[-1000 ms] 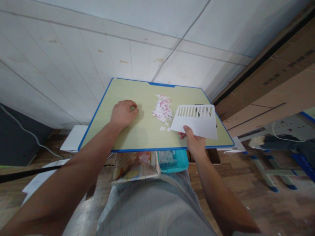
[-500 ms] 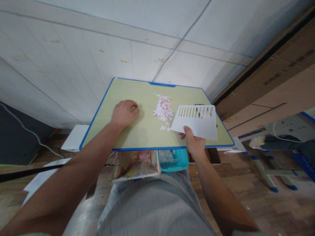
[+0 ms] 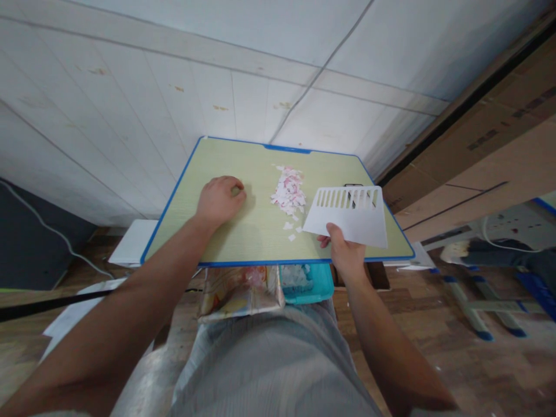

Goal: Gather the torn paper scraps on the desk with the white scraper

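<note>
My right hand (image 3: 347, 252) grips a flat white slotted panel (image 3: 347, 223) by its near edge, thumb on top and fingers beneath. The panel has a row of slots along its far side and is held over the right part of the folding table (image 3: 247, 243). Just left of it lies a pile of torn white and pink paper scraps (image 3: 289, 192), with a few loose bits closer to me. On the table's left half rests my left hand (image 3: 220, 201), its fingers curled in towards the thumb and nothing visible in them.
A dark wire-like object (image 3: 354, 186) is partly hidden behind the panel. Below the table's front edge are an open patterned bag (image 3: 243, 310) and a turquoise bin (image 3: 319, 286) with whitish contents. Cardboard boxes (image 3: 486, 174) stand at right, and a white panelled wall (image 3: 186, 110) lies behind.
The slotted panel and my right hand have shifted very slightly to the right. A loose paper scrap near the panel has moved a little towards me. My left hand stays put.
</note>
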Available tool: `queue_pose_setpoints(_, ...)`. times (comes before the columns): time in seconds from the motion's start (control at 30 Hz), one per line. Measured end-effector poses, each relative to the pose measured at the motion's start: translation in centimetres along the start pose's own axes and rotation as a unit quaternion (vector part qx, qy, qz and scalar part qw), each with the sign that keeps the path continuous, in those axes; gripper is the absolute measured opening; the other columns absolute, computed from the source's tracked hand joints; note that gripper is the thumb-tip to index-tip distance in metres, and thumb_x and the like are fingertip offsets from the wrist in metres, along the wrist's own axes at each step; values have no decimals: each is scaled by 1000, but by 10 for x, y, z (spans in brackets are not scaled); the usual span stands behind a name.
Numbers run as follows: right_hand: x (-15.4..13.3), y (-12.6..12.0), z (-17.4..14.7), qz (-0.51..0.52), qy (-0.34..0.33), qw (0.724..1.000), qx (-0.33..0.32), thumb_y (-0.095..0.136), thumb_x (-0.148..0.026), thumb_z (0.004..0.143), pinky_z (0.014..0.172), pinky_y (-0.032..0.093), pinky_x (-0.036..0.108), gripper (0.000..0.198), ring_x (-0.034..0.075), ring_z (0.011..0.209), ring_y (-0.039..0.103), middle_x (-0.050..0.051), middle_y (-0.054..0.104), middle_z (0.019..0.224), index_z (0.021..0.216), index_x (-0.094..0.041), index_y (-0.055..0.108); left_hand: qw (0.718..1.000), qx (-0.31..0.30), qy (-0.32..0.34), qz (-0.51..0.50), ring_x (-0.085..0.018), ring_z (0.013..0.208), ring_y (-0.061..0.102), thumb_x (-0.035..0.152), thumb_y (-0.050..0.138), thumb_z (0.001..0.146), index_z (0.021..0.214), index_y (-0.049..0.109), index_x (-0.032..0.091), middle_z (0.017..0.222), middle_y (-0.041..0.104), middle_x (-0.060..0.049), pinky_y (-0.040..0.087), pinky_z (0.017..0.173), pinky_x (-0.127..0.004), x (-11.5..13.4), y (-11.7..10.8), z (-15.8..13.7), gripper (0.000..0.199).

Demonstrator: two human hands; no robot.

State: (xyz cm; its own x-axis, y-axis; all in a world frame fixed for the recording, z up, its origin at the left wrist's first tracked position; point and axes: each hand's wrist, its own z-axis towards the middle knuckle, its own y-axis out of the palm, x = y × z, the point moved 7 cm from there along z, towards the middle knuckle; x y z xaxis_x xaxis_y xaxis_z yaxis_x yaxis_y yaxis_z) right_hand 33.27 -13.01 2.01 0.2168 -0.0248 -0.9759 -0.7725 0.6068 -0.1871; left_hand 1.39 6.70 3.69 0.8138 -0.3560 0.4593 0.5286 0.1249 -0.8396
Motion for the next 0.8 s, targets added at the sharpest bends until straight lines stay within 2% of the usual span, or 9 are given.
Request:
queue_pose_setpoints(0.07, -1, 0, -1, 5, -4, 1000, 1, 80, -65, 88, 64, 62, 40, 39, 24, 55, 70, 1, 74, 63, 84, -28, 70, 1000, 2, -1, 3, -39, 140, 77, 35, 65, 100, 118, 89, 26, 142, 88, -12, 56, 131, -55, 0, 0, 0, 31)
queue_pose_setpoints(0.27, 2, -12, -10, -5, -13, 1000, -1, 81, -62, 96, 73, 65, 42, 36, 26, 62, 76, 2, 79, 70, 88, -28, 73, 1000, 4, 1, 4, -39, 140, 76, 36, 64, 101, 116, 89, 26, 141, 88, -14, 55, 131, -57, 1, 0, 0, 31)
queue_pose_setpoints(0.43, 0, -14, -21, -20, -11, 999, -41, 86, -74, 94, 77, 71, 46, 48, 29, 62, 76, 3, 78, 65, 81, -30, 74, 1000, 4, -2, 2, -38, 140, 76, 36, 64, 102, 115, 90, 26, 141, 88, -13, 55, 131, -56, 1, 0, 1, 30)
queue_pose_setpoints(0.53, -4, -6, -25, -13, -17, 997, -73, 85, -81, 93, 76, 71, 45, 54, 30, 65, 79, 4, 79, 65, 79, -30, 75, 1000, 3, -3, 4, -38, 140, 76, 36, 64, 102, 115, 89, 26, 142, 88, -13, 55, 130, -56, 0, 1, 2, 30)
queue_pose_setpoints(0.63, -6, 5, -25, -31, -19, 993, -111, 81, -87, 94, 77, 71, 44, 61, 30, 68, 79, 7, 79, 67, 69, -31, 72, 1000, 3, -1, 7, -38, 140, 76, 36, 64, 102, 116, 89, 25, 142, 88, -13, 55, 131, -55, 0, 1, 2, 31)
queue_pose_setpoints(0.8, -1, 0, -21, -54, -13, 993, -101, 81, -88, 94, 75, 71, 46, 65, 29, 63, 72, 6, 75, 63, 61, -33, 70, 1000, 1, 3, 6, -39, 141, 76, 36, 63, 102, 117, 89, 24, 142, 87, -15, 55, 130, -56, 0, 1, 1, 33)
